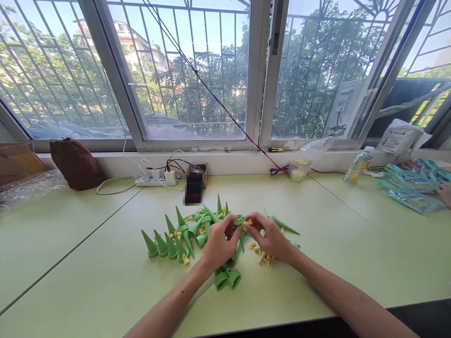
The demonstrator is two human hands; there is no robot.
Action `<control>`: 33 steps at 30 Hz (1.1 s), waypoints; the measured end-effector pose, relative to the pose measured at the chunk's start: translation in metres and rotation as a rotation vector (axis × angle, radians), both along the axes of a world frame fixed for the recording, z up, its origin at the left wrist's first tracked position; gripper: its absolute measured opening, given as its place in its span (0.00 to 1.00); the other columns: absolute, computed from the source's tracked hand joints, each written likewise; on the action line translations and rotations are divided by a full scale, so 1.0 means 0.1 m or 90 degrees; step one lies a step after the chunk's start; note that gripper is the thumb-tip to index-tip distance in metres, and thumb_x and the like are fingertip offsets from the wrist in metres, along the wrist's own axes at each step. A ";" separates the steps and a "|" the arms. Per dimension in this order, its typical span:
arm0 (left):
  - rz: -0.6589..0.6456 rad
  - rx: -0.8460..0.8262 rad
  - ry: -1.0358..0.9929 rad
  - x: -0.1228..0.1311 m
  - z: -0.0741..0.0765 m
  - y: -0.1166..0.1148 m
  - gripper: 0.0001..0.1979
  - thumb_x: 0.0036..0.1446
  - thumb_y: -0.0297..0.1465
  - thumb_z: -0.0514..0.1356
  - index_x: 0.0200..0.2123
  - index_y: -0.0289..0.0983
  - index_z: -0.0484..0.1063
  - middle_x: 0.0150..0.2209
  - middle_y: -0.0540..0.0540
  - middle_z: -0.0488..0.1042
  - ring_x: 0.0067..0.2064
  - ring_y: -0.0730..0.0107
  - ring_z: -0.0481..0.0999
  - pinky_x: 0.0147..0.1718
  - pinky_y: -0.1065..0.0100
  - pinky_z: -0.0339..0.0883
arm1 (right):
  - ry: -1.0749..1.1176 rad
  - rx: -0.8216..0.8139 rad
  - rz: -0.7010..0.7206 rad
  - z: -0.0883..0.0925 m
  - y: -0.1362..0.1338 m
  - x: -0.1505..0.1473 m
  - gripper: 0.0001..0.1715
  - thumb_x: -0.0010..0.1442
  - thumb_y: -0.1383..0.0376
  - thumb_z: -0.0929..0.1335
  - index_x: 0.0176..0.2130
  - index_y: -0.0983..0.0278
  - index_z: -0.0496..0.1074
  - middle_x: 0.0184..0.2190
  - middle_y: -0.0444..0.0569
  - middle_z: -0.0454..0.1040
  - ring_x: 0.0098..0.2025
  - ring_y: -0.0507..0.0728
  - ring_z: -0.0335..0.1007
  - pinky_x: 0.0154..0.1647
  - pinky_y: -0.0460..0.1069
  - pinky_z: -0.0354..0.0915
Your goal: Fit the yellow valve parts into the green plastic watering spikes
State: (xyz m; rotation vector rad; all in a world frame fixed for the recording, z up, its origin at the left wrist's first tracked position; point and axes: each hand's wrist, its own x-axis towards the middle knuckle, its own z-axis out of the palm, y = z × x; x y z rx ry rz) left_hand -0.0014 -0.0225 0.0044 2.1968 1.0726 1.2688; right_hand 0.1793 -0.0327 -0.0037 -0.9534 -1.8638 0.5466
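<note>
My left hand (219, 241) is closed round a green plastic spike (238, 220), its ring-shaped wide end uppermost. Close beside that end, my right hand (270, 236) pinches a small yellow plastic nozzle (248, 222); whether the two parts touch I cannot tell. Under and around my hands lies a pile of green cone-shaped spikes (182, 227) mixed with yellow nozzles. A row of upright green cones (161, 246) stands on the left, a yellow nozzle (185, 259) at its end. Loose yellow nozzles (264, 256) lie below my right hand. Two green hollow ends (227, 279) face me near my left wrist.
At the back stand a power strip (151, 180) with cables, a blurred dark device (193, 188), a brown bag (75, 164), a plastic cup (299, 172) and a bottle (357, 166). Bagged teal items (410, 183) lie at right, where another person's hand (446, 193) shows.
</note>
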 end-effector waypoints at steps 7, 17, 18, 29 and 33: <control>0.002 0.007 0.010 -0.01 0.01 0.00 0.06 0.60 0.34 0.58 0.37 0.38 0.66 0.22 0.55 0.64 0.22 0.76 0.62 0.24 0.74 0.59 | 0.011 -0.018 0.013 -0.05 0.02 0.01 0.07 0.68 0.62 0.62 0.43 0.62 0.65 0.24 0.40 0.64 0.25 0.51 0.59 0.27 0.46 0.58; -0.004 0.011 0.029 0.00 0.02 -0.02 0.06 0.61 0.35 0.58 0.36 0.38 0.67 0.21 0.55 0.65 0.22 0.75 0.65 0.25 0.73 0.60 | 0.003 -0.033 0.002 -0.02 0.02 0.01 0.16 0.70 0.59 0.60 0.31 0.63 0.65 0.22 0.40 0.64 0.23 0.50 0.57 0.26 0.45 0.56; -0.004 0.008 0.029 0.00 0.02 -0.02 0.06 0.61 0.35 0.58 0.36 0.38 0.67 0.21 0.55 0.66 0.23 0.75 0.65 0.25 0.73 0.60 | 0.000 -0.032 0.002 -0.02 0.02 0.01 0.16 0.69 0.59 0.60 0.32 0.63 0.65 0.22 0.40 0.64 0.23 0.50 0.57 0.26 0.45 0.56; 0.002 0.011 0.027 -0.01 0.00 0.00 0.07 0.60 0.36 0.58 0.36 0.38 0.67 0.21 0.55 0.64 0.22 0.76 0.64 0.24 0.73 0.60 | -0.029 0.006 0.008 0.01 0.01 0.01 0.11 0.67 0.60 0.63 0.37 0.64 0.69 0.22 0.41 0.65 0.24 0.51 0.56 0.26 0.46 0.54; 0.000 0.004 0.029 -0.01 0.01 0.00 0.07 0.60 0.35 0.58 0.36 0.38 0.67 0.20 0.56 0.64 0.22 0.76 0.63 0.24 0.74 0.59 | -0.028 0.001 0.006 0.00 0.02 0.02 0.11 0.67 0.61 0.62 0.36 0.64 0.69 0.22 0.40 0.64 0.23 0.50 0.54 0.26 0.46 0.54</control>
